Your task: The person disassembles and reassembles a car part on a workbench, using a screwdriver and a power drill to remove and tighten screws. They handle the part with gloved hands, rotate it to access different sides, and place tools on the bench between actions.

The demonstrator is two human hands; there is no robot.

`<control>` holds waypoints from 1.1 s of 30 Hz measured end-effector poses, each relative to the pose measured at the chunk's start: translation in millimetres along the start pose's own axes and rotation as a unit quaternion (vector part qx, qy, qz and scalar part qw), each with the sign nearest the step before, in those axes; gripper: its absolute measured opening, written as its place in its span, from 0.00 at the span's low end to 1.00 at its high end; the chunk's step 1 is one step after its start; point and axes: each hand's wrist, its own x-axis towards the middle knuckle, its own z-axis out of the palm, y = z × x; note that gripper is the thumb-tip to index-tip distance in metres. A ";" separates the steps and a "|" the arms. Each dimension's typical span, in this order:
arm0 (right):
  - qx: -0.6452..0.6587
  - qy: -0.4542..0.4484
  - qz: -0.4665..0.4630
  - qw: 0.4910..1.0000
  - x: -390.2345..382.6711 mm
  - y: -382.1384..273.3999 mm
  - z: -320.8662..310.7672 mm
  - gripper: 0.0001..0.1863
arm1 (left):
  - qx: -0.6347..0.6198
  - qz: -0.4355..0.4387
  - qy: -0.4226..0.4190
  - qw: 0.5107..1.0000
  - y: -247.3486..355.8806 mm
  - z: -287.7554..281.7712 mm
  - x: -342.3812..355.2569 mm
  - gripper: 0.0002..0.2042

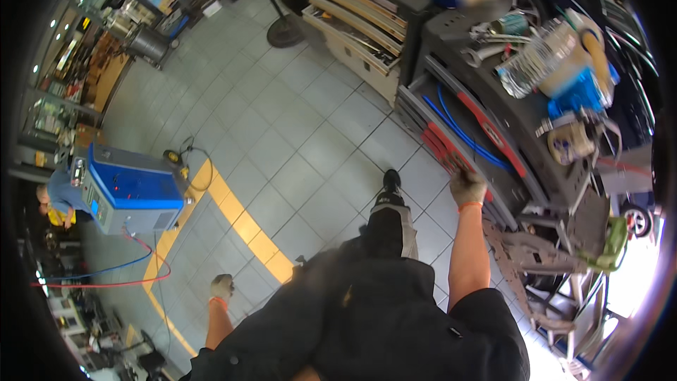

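Gloves cover both hands in the head view, each with an orange cuff at the wrist. At about four o'clock from the picture's centre, the right hand (467, 188) reaches to the front edge of an open drawer (451, 142) in a dark tool cart (543, 169); its fingers curl onto red-handled tools (446, 152) lying there, though whether they actually clamp one cannot be told. Blue hose (462, 130) runs along the same drawer, just past the hand toward one o'clock. At about seven o'clock the left hand (221, 286) hangs beside the body over the grey tiled floor (296, 120), loosely curled into a near fist and holding nothing that shows. Between the two arms, at six o'clock, sit the person's dark jacket and one leg, ending in a black shoe (391, 182) just left of the right hand. On the cart's top, toward two o'clock, lie a clear plastic bottle (539, 58), wrenches (486, 51) and a blue cloth (578, 92). A second cabinet with pulled-out drawers (356, 25) stands at twelve o'clock. At nine o'clock stands a blue and grey machine (130, 194), red and blue cables trailing from it, beside a yellow floor stripe (243, 222), with another person crouched just behind it.
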 end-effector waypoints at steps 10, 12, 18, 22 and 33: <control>-0.061 -0.027 0.026 0.997 48.3 -64.2 23.0 0.33 | 0.123 -0.032 -0.210 0.969 107.8 74.1 -75.8 0.06; -0.330 0.175 0.019 0.928 63.3 -48.9 19.0 0.12 | -0.076 -0.193 -0.181 0.961 128.8 75.8 -59.6 0.06; -0.786 0.228 0.069 0.570 85.9 45.7 5.1 0.45 | 0.053 -0.096 -0.166 0.980 211.3 56.2 15.9 0.11; -0.754 0.268 0.096 0.592 72.7 79.4 34.7 0.53 | 0.074 0.010 -0.188 0.979 255.5 26.8 80.8 0.14; -0.642 0.451 0.045 0.618 -16.3 212.6 77.2 0.52 | 0.171 0.097 -0.156 0.968 245.0 -98.8 273.8 0.20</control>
